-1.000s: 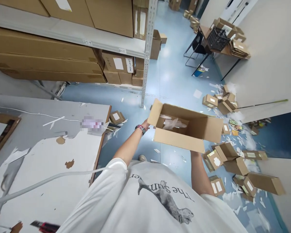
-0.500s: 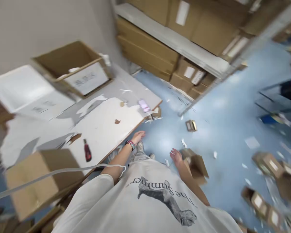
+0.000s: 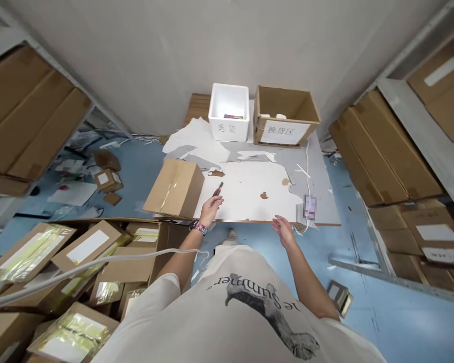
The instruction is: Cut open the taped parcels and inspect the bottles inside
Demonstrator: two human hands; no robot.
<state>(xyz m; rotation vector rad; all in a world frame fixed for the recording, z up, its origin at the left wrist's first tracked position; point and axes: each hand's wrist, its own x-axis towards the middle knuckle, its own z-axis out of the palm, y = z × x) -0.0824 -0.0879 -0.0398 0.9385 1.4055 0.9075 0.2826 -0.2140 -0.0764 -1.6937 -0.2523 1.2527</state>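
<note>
Hands well apart, both open. Left hand: fingertips just beside a utility knife on the worn white tabletop; contact cannot be resolved. Right hand: at the table edge, holding nothing. Closed cardboard box lies left of left hand. Further back: 1 white foam box, 1 open cardboard box.

On the wrist of the left hand is a red and black patterned band. Just beyond the hands, a flat white board shows grey patches and brown stains. Near the right hand is a small blurred pink patch.
</note>
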